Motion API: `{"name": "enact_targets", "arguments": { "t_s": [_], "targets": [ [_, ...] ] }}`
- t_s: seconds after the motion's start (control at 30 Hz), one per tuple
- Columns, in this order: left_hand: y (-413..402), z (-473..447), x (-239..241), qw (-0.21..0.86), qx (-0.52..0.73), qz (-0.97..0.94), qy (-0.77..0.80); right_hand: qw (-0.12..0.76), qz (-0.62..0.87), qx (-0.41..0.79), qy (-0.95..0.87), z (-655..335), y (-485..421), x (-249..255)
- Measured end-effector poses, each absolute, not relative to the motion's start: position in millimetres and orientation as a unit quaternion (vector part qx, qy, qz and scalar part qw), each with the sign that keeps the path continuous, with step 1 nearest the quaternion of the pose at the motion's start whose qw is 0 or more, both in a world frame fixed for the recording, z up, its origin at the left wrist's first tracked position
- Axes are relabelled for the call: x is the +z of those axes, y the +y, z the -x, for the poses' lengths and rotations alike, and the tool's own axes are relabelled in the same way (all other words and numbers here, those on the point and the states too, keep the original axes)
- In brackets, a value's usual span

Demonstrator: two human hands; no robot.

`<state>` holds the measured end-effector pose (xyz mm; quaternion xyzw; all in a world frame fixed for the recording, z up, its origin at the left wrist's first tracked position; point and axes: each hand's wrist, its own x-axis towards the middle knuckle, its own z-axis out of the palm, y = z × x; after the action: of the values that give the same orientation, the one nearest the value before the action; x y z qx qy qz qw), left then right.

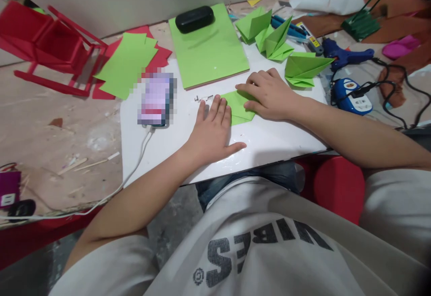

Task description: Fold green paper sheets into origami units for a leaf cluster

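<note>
Paper (238, 111) right of phone (154, 100) is probably light, crease-prone; hold edges. Left hand (211, 133), right hand (269, 96): fingers unclenched, resting.

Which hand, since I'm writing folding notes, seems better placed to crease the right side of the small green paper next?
Probably the right hand: its thumb and fingers rest on that side of the green paper. The left hand lies flat at the paper's left edge.

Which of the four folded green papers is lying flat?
The small folded green paper under the fingers of the left hand and right hand. The other three folded green papers have raised, pointed flaps.
</note>
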<state>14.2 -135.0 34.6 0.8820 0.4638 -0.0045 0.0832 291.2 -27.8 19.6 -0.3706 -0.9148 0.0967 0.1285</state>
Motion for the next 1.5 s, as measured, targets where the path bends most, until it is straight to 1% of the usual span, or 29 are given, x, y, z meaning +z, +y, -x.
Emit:
{"name": "enact_targets", "arguments": {
  "t_s": [0.1, 0.2, 0.33, 0.47, 0.63, 0.83, 0.93, 1.07, 1.2, 1.3, 1.4, 1.5],
  "targets": [
    [-133.9, -12.3, 34.1, 0.100, -0.003, -0.880, 0.464, 0.119, 0.337, 0.108, -0.928, -292.8, -31.7, 22.3],
    [-134.5, -11.4, 36.5, 0.103, -0.004, -0.870, 0.482, 0.103, 0.335, 0.127, -0.928, -294.0, -33.3, 25.6],
    [-136.5, -13.1, 41.8, 0.090, -0.004, -0.855, 0.511, 0.098, 0.382, 0.149, -0.907, -298.0, -28.4, 34.1],
    [-137.8, -15.1, 44.7, 0.078, 0.008, -0.841, 0.536, 0.083, 0.430, 0.142, -0.888, -305.3, -18.3, 45.0],
    [-134.9, -13.9, 41.5, 0.064, 0.063, -0.838, 0.538, 0.092, 0.411, 0.155, -0.894, -306.1, -17.6, 48.8],
    [-120.8, -3.7, 33.8, 0.069, 0.171, -0.816, 0.548, 0.114, 0.345, 0.176, -0.915, -295.3, -37.7, 37.2],
    [-113.0, 6.6, 28.8, 0.110, 0.228, -0.795, 0.551, 0.168, 0.325, 0.191, -0.911, -293.1, -42.1, 32.8],
    [-103.4, 20.0, 11.8, 0.234, 0.318, -0.720, 0.571, 0.276, 0.255, 0.153, -0.914, -293.7, -41.6, 32.3],
    [-92.5, 24.1, -9.8, 0.339, 0.412, -0.663, 0.525, 0.308, 0.186, 0.120, -0.925, -294.8, -41.9, 36.7],
    [-85.9, 20.3, -14.6, 0.409, 0.452, -0.639, 0.468, 0.318, 0.192, 0.114, -0.922, -295.9, -42.4, 37.4],
    [-84.2, 14.8, -8.8, 0.420, 0.491, -0.625, 0.438, 0.359, 0.212, 0.106, -0.903, -296.0, -41.2, 31.7],
    [-88.3, 11.0, -1.6, 0.411, 0.504, -0.621, 0.438, 0.459, 0.250, 0.117, -0.845, -290.7, -41.1, 20.8]
  ]
}}
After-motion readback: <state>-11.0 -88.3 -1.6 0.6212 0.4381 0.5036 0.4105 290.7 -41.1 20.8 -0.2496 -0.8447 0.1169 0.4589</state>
